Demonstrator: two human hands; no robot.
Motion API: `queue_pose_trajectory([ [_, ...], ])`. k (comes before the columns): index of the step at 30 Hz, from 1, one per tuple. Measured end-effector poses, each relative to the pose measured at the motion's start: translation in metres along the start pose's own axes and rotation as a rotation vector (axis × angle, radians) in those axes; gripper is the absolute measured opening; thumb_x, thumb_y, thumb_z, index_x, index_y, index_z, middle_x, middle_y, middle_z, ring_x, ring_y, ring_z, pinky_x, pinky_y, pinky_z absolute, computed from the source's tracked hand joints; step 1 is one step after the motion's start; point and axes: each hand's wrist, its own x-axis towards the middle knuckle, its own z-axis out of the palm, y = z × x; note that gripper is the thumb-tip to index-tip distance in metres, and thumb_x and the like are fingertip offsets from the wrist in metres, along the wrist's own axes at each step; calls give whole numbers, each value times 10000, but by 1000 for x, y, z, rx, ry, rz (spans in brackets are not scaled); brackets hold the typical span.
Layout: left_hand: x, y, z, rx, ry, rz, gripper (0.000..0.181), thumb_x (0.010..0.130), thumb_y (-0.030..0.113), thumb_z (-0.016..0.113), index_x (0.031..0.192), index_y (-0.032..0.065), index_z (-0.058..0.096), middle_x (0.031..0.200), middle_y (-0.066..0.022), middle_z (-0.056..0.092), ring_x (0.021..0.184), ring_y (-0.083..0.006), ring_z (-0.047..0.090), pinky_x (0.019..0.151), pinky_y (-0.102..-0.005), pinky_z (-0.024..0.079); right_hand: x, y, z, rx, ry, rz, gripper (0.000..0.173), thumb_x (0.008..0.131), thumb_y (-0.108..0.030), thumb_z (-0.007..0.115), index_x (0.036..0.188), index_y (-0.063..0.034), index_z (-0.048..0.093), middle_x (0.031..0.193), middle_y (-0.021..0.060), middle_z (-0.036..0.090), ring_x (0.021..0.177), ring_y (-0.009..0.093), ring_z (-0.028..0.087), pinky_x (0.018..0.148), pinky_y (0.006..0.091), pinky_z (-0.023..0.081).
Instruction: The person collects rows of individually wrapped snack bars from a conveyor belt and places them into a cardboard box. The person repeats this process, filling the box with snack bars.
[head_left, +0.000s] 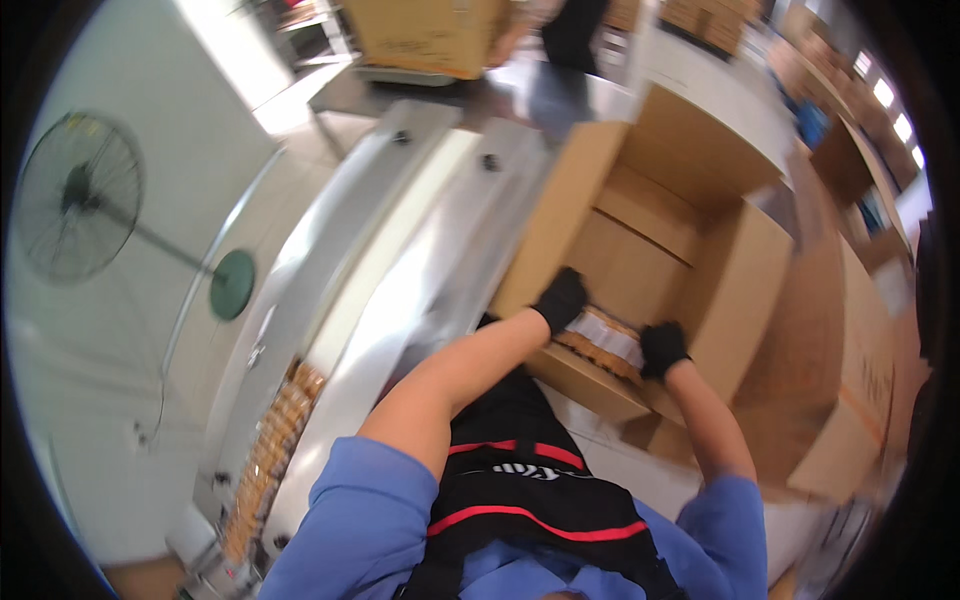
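A clear-wrapped pack of brown pieces (606, 341) lies between my two hands, inside the near end of an open cardboard carton (750, 274). My left hand (561, 300), in a black glove, grips the pack's left end close to the carton's left flap. At the opposite end, my right hand (663, 349), also gloved in black, holds the pack near the right wall. The fingertips are partly hidden against the wrap. Beyond the pack, the bare cardboard bottom of the carton shows.
Left of the carton runs a metal conveyor with a white belt (386, 255), carrying a row of wrapped brown packs (274, 457). A pedestal fan (81, 191) stands by the wall. More cartons (795, 337) crowd the right. Behind, a person (574, 37) is near a large carton (420, 37).
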Motion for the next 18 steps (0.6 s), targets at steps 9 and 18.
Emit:
queue_pose_trajectory([
  [9, -312, -45, -193, 53, 604, -712, 676, 841, 335, 816, 1423, 102, 562, 1517, -230, 454, 1402, -419, 419, 1156, -554, 334, 11, -91, -110, 202, 475, 112, 630, 840, -397, 801, 1306, -40, 572, 1285, 176, 621, 1218, 355, 571, 1033, 485, 408],
  [18, -640, -27, -225, 659, 666, -1643, 632, 951, 437, 731, 1384, 4, 573, 1391, -255, 578, 1310, -431, 525, 1088, -529, 424, 128, -366, -201, 406, 761, -702, 701, 896, -515, 703, 1362, -14, 552, 1342, 178, 575, 1292, 357, 491, 1094, 611, 325],
])
